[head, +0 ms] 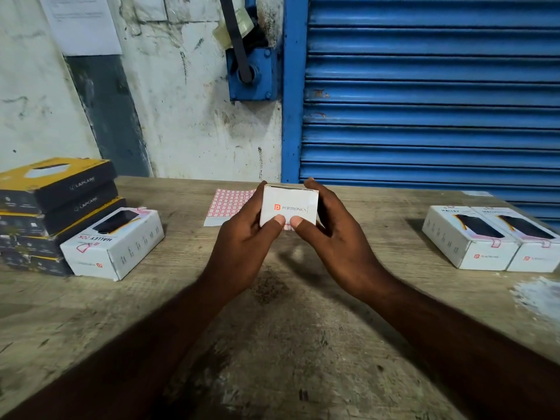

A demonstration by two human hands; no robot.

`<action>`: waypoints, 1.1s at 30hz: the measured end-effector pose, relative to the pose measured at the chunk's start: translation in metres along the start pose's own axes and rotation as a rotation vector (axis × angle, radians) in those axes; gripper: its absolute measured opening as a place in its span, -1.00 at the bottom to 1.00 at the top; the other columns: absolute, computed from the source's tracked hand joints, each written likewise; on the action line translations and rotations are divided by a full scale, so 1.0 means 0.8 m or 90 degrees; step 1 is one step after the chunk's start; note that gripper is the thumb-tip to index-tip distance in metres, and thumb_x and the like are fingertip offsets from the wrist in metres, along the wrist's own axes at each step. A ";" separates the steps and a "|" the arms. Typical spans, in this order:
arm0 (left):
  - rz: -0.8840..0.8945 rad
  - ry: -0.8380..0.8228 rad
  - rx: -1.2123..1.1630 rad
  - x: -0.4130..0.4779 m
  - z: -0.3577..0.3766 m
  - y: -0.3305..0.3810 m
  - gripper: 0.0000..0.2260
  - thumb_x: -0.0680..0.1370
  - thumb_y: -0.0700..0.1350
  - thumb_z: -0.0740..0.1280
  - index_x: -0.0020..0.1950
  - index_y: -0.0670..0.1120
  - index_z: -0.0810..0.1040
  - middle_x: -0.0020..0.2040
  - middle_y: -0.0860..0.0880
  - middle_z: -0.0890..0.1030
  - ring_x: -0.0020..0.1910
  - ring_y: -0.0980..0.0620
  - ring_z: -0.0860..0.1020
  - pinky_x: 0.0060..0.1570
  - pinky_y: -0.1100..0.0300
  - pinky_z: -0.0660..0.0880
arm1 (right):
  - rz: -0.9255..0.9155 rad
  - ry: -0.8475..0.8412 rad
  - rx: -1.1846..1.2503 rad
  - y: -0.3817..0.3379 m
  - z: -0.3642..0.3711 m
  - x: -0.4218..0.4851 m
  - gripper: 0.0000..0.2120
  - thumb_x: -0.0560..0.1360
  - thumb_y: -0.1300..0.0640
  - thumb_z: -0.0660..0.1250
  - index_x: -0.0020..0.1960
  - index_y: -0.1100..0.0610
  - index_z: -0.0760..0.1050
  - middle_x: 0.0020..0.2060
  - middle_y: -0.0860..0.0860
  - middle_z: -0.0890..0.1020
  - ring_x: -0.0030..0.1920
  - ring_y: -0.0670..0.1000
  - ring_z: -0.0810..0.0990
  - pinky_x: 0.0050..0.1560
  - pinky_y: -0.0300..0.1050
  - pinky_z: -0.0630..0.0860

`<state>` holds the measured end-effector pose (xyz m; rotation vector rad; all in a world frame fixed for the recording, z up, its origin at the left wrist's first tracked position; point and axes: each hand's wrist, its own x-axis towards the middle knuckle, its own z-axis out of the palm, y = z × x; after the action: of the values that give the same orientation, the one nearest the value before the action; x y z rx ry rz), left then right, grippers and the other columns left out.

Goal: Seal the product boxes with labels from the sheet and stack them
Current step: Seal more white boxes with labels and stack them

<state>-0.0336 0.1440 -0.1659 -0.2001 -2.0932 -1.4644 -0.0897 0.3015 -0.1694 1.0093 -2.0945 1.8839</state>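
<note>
Worn wooden table (pixel 303 344), blue shutter (pixel 424 86) behind. Left hand (pixel 242 247) and right hand (pixel 339 237) both grip white Portronics box (pixel 288 207), held end-on above label sheet (pixel 227 204).

Bare forearms (pixel 157 334) (left and right)

Around the held box (pixel 288 207), bare tabletop (pixel 288 344) lies open toward 6 o'clock, with wide lanes toward 4 and 8. A stack of black-and-yellow boxes (pixel 57 207) and a white box (pixel 115 242) just beside it block 9 o'clock — a pair of white boxes (pixel 472 237) blocks 3 o'clock. At 12 o'clock the label sheet (pixel 230 204) lies flat, with wall (pixel 188 116) and blue shutter (pixel 424 101) closing the far edge.
</note>
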 end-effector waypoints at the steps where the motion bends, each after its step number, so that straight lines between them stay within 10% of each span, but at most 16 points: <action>1: -0.004 -0.001 -0.014 0.000 0.000 -0.001 -0.57 0.66 -0.23 0.29 0.47 0.11 0.33 0.28 0.27 0.54 0.25 0.39 0.51 0.18 0.47 0.42 | 0.003 0.001 -0.009 0.001 0.000 0.000 -0.32 0.46 -0.03 0.44 0.53 -0.06 0.31 0.24 -0.31 0.58 0.28 -0.17 0.55 0.35 -0.09 0.48; 7: -0.051 0.021 -0.080 -0.003 -0.002 0.000 -0.40 0.52 0.16 0.26 0.55 0.04 0.36 0.43 0.06 0.52 0.42 0.09 0.47 0.45 -0.12 0.39 | -0.009 0.037 -0.028 0.003 0.000 -0.003 -0.34 0.48 0.10 0.47 0.51 0.02 0.32 0.25 -0.12 0.60 0.28 -0.09 0.57 0.34 0.06 0.53; 13: -0.033 -0.006 -0.067 -0.003 0.000 0.000 -0.49 0.59 0.01 0.22 0.56 -0.01 0.36 0.42 0.10 0.53 0.41 0.16 0.47 0.47 -0.02 0.38 | 0.003 0.096 0.000 0.001 0.004 -0.005 -0.53 0.56 0.24 0.42 0.43 0.08 0.40 0.11 -0.17 0.65 0.17 -0.16 0.63 0.23 -0.08 0.59; 18: 0.014 -0.043 0.001 -0.003 0.001 0.000 -0.52 0.67 -0.16 0.27 0.59 -0.09 0.28 0.46 0.11 0.46 0.35 0.37 0.45 0.26 0.48 0.36 | 0.007 0.110 -0.005 -0.007 -0.004 0.000 -0.61 0.65 0.10 0.28 0.47 0.06 0.41 0.14 -0.28 0.60 0.14 -0.35 0.58 0.13 -0.41 0.46; 26: 0.040 0.025 0.017 -0.001 -0.003 -0.001 -0.46 0.59 0.01 0.26 0.58 -0.05 0.33 0.40 0.06 0.56 0.34 0.20 0.53 0.36 0.01 0.50 | 0.020 -0.043 -0.097 -0.010 -0.015 0.001 -0.17 0.56 0.09 0.42 0.65 -0.03 -0.01 0.20 -0.39 0.54 0.25 -0.33 0.54 0.24 -0.37 0.44; 33: 0.057 0.064 0.032 -0.001 -0.005 -0.002 -0.49 0.59 0.09 0.27 0.54 0.03 0.39 0.36 0.11 0.58 0.28 0.20 0.58 0.21 -0.04 0.61 | -0.042 -0.006 -0.150 -0.016 -0.018 0.003 -0.25 0.55 -0.03 0.41 0.61 -0.15 0.09 0.20 -0.36 0.57 0.14 -0.36 0.58 -0.03 -0.46 0.48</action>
<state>-0.0318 0.1403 -0.1668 -0.1949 -2.0118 -1.3412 -0.0891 0.3142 -0.1550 1.0185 -2.1948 1.5600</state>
